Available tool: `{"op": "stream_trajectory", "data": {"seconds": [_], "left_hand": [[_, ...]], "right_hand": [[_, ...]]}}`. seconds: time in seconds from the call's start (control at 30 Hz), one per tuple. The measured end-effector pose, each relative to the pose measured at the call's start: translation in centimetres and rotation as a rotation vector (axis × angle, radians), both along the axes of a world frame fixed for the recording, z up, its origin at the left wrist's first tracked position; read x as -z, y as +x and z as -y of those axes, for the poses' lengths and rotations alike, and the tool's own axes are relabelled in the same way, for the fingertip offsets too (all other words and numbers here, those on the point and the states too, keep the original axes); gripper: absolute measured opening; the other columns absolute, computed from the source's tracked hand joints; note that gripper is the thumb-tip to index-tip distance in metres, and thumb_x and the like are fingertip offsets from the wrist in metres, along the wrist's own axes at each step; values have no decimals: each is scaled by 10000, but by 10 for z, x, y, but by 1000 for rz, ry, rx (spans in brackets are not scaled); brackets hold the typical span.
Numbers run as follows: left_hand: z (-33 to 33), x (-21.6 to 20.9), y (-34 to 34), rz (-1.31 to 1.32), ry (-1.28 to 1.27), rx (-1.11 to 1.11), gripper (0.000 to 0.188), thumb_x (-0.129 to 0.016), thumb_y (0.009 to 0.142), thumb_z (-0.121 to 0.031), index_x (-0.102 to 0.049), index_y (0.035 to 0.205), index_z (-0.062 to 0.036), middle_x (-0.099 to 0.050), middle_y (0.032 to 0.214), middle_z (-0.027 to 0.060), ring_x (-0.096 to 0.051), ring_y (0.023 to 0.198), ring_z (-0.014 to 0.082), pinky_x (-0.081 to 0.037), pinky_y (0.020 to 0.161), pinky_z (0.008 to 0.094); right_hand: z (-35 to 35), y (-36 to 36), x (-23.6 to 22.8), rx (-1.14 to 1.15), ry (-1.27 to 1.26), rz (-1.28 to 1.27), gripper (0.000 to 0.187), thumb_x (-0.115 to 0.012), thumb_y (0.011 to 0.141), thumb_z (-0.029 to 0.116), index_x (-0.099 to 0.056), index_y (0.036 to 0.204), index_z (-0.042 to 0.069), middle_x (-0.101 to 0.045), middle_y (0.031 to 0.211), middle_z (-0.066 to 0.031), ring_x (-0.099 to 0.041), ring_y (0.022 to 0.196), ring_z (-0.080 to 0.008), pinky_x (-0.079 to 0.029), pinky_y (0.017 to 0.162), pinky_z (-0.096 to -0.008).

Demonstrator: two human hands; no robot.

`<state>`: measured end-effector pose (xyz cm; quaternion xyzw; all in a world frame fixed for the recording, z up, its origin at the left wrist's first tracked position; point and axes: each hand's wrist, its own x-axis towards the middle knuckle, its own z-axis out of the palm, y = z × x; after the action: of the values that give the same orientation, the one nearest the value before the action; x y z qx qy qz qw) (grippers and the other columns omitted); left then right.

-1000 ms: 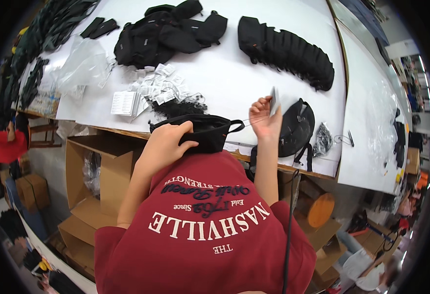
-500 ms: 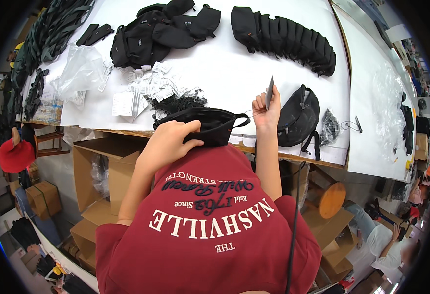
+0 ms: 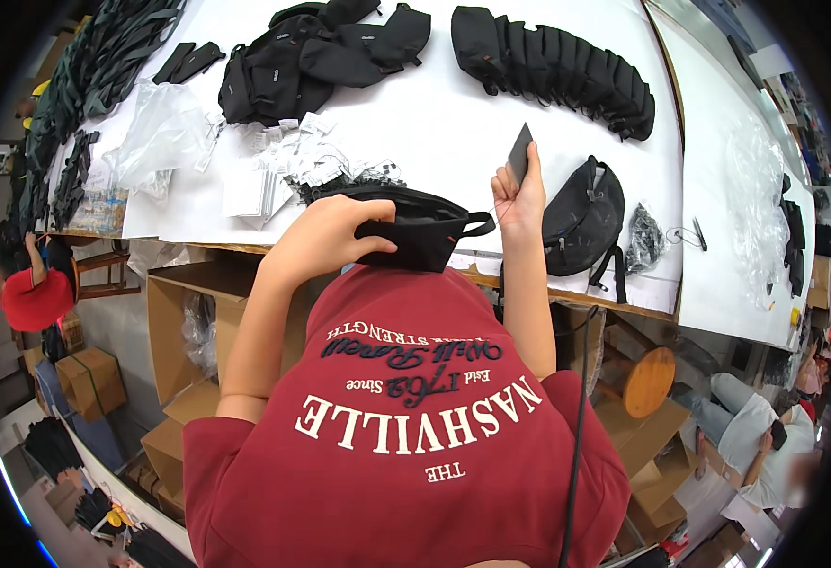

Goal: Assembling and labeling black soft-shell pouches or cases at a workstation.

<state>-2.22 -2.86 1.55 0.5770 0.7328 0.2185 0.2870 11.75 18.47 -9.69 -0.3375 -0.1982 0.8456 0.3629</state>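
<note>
My left hand (image 3: 335,234) is closed on a black fabric pouch (image 3: 425,244) at the table's near edge, thumb outside and fingers at its open mouth. The pouch has a small loop at its right end. Just right of it, my raised right hand (image 3: 521,197) pinches a dark grey hang tag (image 3: 520,154). A thin string seems to run from the tag toward the pouch's loop; where it ends I cannot tell. A black zippered bag (image 3: 581,222) lies beside my right wrist. Behind the pouch are loose white tags (image 3: 316,156) with black strings and a stack of white cards (image 3: 259,196).
A row of black pouches (image 3: 557,71) stands at the far right, with heaped black bags (image 3: 292,66) at far centre. Clear plastic (image 3: 161,133) and black straps (image 3: 103,71) lie left. Cardboard boxes (image 3: 183,331) and a round stool (image 3: 649,381) stand below the table; a black cable (image 3: 576,445) hangs near me.
The pouch and my left hand have shifted slightly right and away from me. The hang tag in my right hand has turned, showing more of its flat face.
</note>
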Motion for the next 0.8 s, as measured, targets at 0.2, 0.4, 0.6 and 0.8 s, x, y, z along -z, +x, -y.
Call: {"op": "stream_trajectory", "data": {"seconds": [0.2,0.4,0.6,0.8], "left_hand": [[-8,11,-18,-53,29,32,240,-729,708,-158,-590,859,-32,-619,903,112,-591,838,306,-467,711,380],[-26,17,-9,27,241,94,205,-733,695,-95,-590,809,-2,-469,1305,82,-574,995,276,-481,839,372],[-24,29,-16,7,59,167,244,-723,723,-174,-598,879,-35,-610,856,97,-563,863,287,-448,775,377],[-32,82,-52,749,163,-203,164,-646,861,-220,-631,888,-59,-639,977,21,-567,964,123,-430,840,295]], "right_hand": [[4,5,-28,-207,615,424,456,-685,840,398,-556,542,79,-385,499,82,-286,443,-27,-194,422,-216],[32,-9,-81,-1073,1402,886,440,-598,847,432,-697,724,22,-564,528,-98,-543,502,-208,-436,549,-323],[29,3,-70,-1200,1212,689,428,-614,843,445,-693,815,25,-549,534,-90,-535,494,-182,-403,515,-312],[26,10,-66,-1261,1239,728,330,-755,718,319,-677,773,4,-455,496,-35,-386,455,-116,-335,481,-290]]}}
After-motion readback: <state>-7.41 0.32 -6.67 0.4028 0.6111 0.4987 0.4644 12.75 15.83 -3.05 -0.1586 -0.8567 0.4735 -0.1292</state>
